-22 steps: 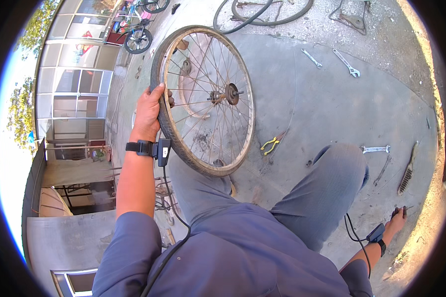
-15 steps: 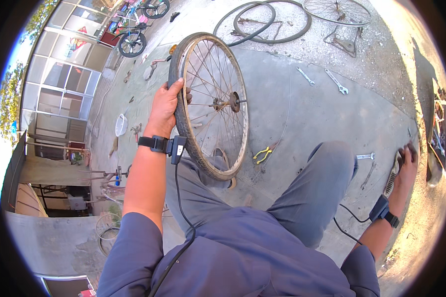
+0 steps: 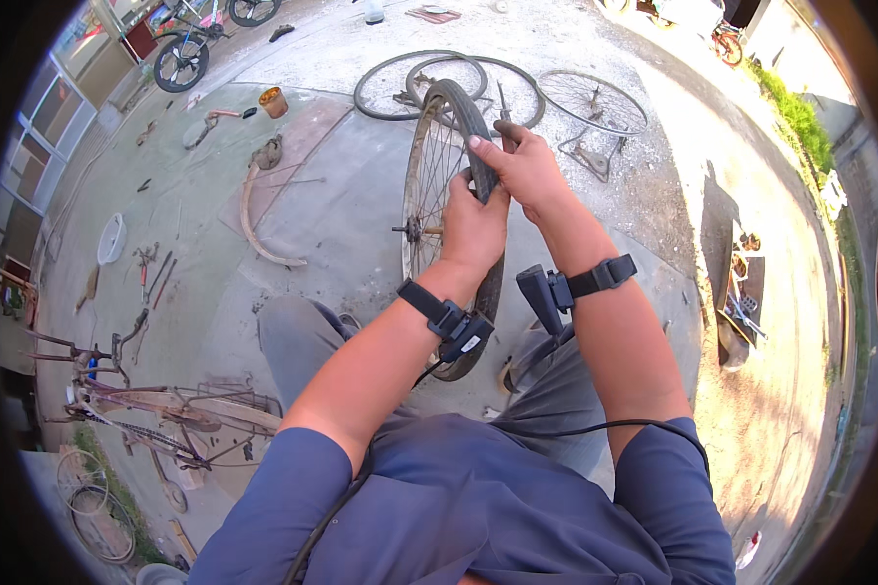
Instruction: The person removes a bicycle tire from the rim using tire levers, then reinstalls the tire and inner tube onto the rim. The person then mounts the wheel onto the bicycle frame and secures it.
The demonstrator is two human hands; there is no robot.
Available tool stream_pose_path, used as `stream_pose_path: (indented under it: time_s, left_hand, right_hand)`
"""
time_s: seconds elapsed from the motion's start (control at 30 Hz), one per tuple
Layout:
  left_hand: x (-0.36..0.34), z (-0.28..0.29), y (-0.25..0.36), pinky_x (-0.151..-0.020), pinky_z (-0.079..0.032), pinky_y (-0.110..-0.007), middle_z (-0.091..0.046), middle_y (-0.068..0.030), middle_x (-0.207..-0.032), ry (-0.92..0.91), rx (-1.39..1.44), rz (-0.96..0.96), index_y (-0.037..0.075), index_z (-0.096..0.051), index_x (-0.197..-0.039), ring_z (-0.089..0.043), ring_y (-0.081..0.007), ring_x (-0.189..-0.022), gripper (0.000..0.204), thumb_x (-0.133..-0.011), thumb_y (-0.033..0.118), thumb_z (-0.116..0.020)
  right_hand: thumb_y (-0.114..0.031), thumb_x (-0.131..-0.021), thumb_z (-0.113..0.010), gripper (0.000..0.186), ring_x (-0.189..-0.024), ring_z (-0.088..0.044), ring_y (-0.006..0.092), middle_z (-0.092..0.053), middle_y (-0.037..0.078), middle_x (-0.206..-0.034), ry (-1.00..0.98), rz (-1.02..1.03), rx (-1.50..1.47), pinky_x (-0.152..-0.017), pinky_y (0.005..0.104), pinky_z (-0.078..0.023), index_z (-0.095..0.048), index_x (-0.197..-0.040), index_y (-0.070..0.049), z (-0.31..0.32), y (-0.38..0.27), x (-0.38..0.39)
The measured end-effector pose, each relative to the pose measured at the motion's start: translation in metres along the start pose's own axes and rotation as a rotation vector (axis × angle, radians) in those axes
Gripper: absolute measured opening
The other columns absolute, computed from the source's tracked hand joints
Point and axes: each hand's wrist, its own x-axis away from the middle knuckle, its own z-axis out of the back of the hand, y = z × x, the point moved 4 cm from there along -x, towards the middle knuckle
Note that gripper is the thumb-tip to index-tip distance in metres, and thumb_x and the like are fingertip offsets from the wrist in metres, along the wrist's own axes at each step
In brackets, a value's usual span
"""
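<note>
A bicycle wheel [image 3: 422, 166] with a dark tyre and thin spokes stands upright before me, between my knees. My left hand [image 3: 473, 229] is closed around the near side of its tyre, the thumb pressed by the rim. Beside it, at the tyre's upper right, my right hand [image 3: 529, 174] grips a screwdriver [image 3: 503, 97], its metal shaft pointing away and its reddish handle mostly covered by the fingers. The right thumb lies against the tyre. Where the fingers wrap behind the tyre they are hidden.
Loose tyres [image 3: 380, 73] and another spoked wheel [image 3: 595, 102] lie on the ground ahead. A curved mudguard [image 3: 254, 219], a rusty can [image 3: 273, 101] and a white basin [image 3: 112, 239] are to the left. A bicycle frame [image 3: 190, 414] lies near left; a toolbox [image 3: 739, 292] sits at right.
My right hand has come from the far right to the tyre, now with a screwdriver. The wheel has turned more edge-on and shifted right relative to me; my view has swung right.
</note>
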Motion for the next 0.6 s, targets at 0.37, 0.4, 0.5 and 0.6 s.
stream_pose_path:
  time_s: [0.37, 0.4, 0.5, 0.6]
  left_hand:
    - [-0.004, 0.025, -0.031, -0.094, -0.054, -0.037, -0.071, -0.0218, -0.114, -0.299, 0.072, -0.106, -0.007, -0.060, -0.132, -0.070, -0.0272, -0.107, 0.049, -0.099, 0.029, -0.066]
    - [-0.012, 0.029, -0.030, -0.093, -0.054, -0.037, -0.072, -0.0216, -0.112, -0.267, 0.057, -0.067, -0.007, -0.062, -0.130, -0.071, -0.0266, -0.105, 0.047, -0.100, 0.029, -0.065]
    - [-0.023, 0.033, -0.009, -0.088, -0.056, -0.037, -0.075, -0.0210, -0.106, -0.218, 0.109, -0.193, -0.006, -0.066, -0.119, -0.073, -0.0268, -0.099, 0.036, -0.100, 0.024, -0.066]
    - [-0.036, 0.038, 0.023, -0.083, -0.056, -0.037, -0.075, -0.0197, -0.102, -0.152, 0.085, -0.325, -0.005, -0.067, -0.113, -0.074, -0.0283, -0.093, 0.031, -0.098, 0.022, -0.068]
  right_hand:
    - [-0.018, -0.080, -0.074, 0.068, -0.095, -0.066, 0.0193, -0.069, 0.016, -0.112, 0.115, 0.125, 0.498, -0.084, 0.0333, -0.055, -0.053, -0.138, 0.011, 0.038, 0.031, 0.000]
    - [-0.019, -0.080, -0.075, 0.068, -0.096, -0.066, 0.0200, -0.068, 0.016, -0.114, 0.118, 0.110, 0.494, -0.085, 0.0338, -0.055, -0.054, -0.138, 0.011, 0.038, 0.029, 0.005]
    - [-0.021, -0.079, -0.077, 0.069, -0.108, -0.064, 0.0274, -0.059, 0.019, -0.122, 0.138, 0.238, 0.618, -0.091, 0.0361, -0.054, -0.056, -0.140, 0.003, 0.031, 0.015, 0.028]
    - [-0.017, -0.078, -0.077, 0.070, -0.115, -0.061, 0.0343, -0.058, 0.022, -0.122, 0.133, 0.229, 0.634, -0.100, 0.0406, -0.051, -0.055, -0.143, -0.001, 0.023, 0.002, 0.047]
